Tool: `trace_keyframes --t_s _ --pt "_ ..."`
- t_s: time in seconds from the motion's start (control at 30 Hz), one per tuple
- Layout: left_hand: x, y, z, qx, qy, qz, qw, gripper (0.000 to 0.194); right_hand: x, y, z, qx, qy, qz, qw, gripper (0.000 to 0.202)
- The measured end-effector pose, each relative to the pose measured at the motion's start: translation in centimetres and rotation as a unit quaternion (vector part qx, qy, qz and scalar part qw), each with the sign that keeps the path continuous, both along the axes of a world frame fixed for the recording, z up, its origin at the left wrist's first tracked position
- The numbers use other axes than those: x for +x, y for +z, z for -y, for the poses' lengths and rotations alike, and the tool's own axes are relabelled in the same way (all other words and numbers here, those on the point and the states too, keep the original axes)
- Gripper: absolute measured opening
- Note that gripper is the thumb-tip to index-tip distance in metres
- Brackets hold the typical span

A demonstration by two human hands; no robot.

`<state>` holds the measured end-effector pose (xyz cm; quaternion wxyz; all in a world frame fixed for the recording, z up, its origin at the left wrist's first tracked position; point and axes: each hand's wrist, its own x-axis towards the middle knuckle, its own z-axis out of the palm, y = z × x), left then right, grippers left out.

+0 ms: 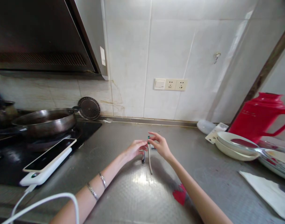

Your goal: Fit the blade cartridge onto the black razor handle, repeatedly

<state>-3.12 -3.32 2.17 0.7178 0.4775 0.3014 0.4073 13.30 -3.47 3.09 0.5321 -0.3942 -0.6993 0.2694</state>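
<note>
Above the middle of the steel counter, my left hand [135,148] and my right hand [160,145] come together around a small green and dark piece [149,139]. The fingers of both hands are bent inward, with the fingertips at that piece. A thin beige-grey strip or cord [150,160] hangs or lies just below the fingertips. Beside it, under my left fingers, is a small dark, shiny object [143,157]. Another small item shows partly behind my right fingers; what it is cannot be made out.
At left, a steel pan [47,123] sits on the black stove, with a phone [51,155] on a white power bank [45,171] and its white cable. At right are a red thermos jug [256,116], stacked bowls [235,149] and a white paper [268,193]. Sockets [170,84] are on the wall.
</note>
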Motion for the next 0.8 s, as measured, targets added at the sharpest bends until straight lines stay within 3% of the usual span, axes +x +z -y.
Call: trace_keyframes --t_s 0.27,0.43,0.8 --pt "0.7 -1.3 -0.2 0.03 0.083 -0.028 0.996 0.028 0.0 -0.2 -0.1 -0.043 0.012 -0.038 0.998 0.029" --pt "0.2 -1.1 -0.6 0.04 0.119 -0.037 0.991 0.027 0.5 -0.1 -0.3 -0.047 -0.006 -0.026 0.999 0.027" --pt "-0.8 -0.3 -1.3 -0.021 0.155 0.006 0.988 0.022 1.3 -1.1 -0.5 0.104 -0.033 0.152 0.982 0.015"
